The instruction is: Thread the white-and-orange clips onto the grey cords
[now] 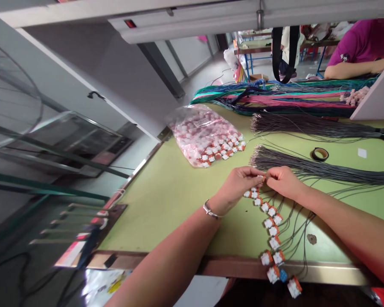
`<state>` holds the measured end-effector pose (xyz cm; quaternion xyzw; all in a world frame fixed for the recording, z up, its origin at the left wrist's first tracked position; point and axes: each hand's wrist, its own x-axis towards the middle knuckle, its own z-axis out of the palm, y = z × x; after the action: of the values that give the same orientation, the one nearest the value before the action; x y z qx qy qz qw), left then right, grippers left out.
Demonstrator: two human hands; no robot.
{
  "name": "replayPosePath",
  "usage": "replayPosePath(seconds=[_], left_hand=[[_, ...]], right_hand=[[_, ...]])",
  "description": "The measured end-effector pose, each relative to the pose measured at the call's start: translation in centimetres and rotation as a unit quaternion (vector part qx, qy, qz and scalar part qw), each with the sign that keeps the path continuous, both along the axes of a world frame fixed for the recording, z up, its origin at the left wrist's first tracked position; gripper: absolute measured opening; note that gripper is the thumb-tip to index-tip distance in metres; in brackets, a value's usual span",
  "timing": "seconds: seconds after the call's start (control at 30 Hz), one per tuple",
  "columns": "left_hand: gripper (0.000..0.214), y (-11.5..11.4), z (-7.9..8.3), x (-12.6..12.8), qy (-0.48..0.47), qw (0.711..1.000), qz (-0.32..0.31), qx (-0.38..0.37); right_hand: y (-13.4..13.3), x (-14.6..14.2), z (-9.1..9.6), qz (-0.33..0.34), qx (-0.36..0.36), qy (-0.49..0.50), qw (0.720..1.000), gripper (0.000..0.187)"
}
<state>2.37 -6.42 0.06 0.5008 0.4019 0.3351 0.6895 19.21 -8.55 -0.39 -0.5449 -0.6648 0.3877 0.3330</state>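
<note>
"Where is the connector?"

"Small, white and orange, that connector [261,178] sits above the table [166,209], in the fingertips of the left hand [241,183], which is closed to a pinch on it."

"What about the right hand [283,181]?"

"Just beside the connector, on its right. Thumb and forefinger are pinched together too, but I can't tell from here whether a wire is between them."

"And that string of white and orange connectors [273,231]?"

"It starts right below the hands and straggles toward the near edge of the surface; the last few reach over it. Thin grey wires trail off them to the right."

"The plastic bag [198,132]?"

"Near the far left corner, with more of the same connectors at its mouth, well apart from the hands. Just beyond the right hand lies a dark wire bundle [307,164], and a tape roll [314,154] sits past it, before a second bundle [307,126]."
</note>
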Motion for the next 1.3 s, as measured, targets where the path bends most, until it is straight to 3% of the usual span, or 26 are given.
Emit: replayPosePath(seconds=[0.2,0.43,0.73,0.93,1.07,1.3], left_hand=[[0.028,0.4,-0.6,-0.2,-0.062,0.995,0.034,-0.074],[0.026,0.3,-0.3,-0.2,-0.064,0.992,0.025,-0.102],[0.027,0.2,-0.5,0.2,-0.050,0.994,0.021,-0.100],[0.027,0.3,0.3,-0.7,0.023,0.997,-0.046,-0.055],[0.026,0.3,0.3,-0.9,-0.007,0.999,0.008,-0.052],[0.026,0.3,-0.1,-0.4,-0.034,0.996,0.018,-0.086]], right_hand=[[-0.3,-0.1,0.6,-0.066,-0.104,0.126,0.984,0.008],[-0.4,-0.4,-0.2,-0.074,-0.028,0.102,0.992,0.006],[-0.5,-0.8,-0.4,-0.074,-0.031,0.057,0.995,0.009],[-0.1,-0.2,0.4,0.004,-0.082,0.059,0.995,0.006],[0.1,0.1,0.8,-0.005,-0.095,0.086,0.992,0.006],[-0.1,-0.6,0.3,-0.044,-0.076,0.081,0.993,0.006]])
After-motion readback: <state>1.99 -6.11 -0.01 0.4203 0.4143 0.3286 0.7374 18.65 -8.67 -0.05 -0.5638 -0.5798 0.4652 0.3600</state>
